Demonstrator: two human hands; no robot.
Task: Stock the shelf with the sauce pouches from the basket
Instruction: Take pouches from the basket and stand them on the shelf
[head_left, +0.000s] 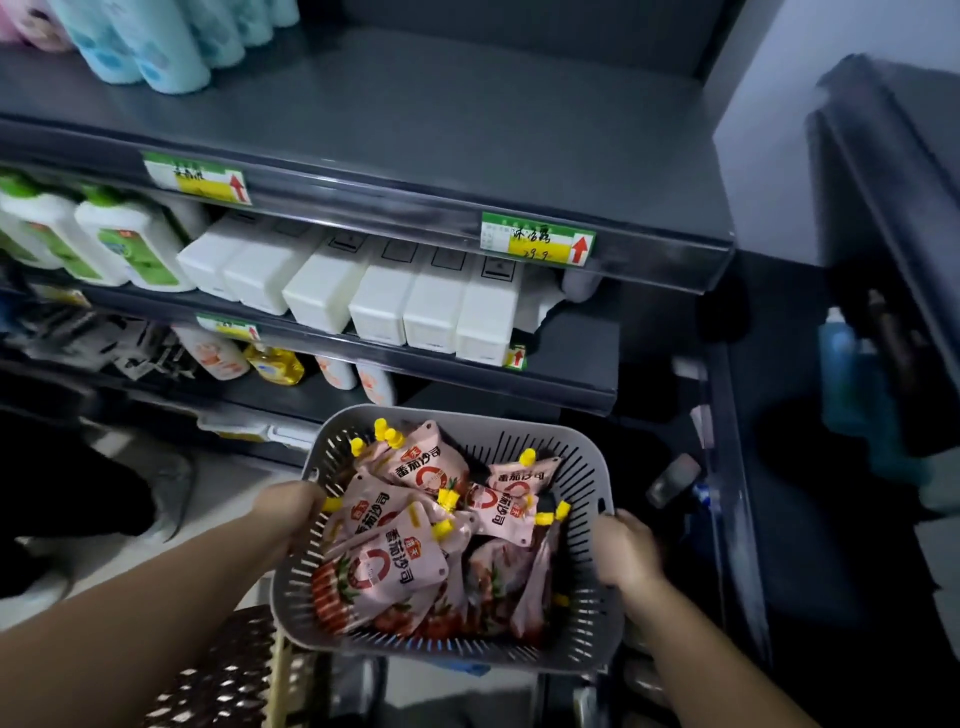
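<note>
A grey slotted plastic basket is held in front of me, low in the view. It is full of several pink sauce pouches with yellow caps and red print. My left hand grips the basket's left rim. My right hand grips its right rim. Above the basket runs a dark grey shelf unit; its top shelf is bare on the right side.
Light blue bottles stand at the top shelf's left. White boxes and white-green bottles fill the middle shelf. Small bottles sit lower down. A dark rack stands on the right. A patterned basket is below left.
</note>
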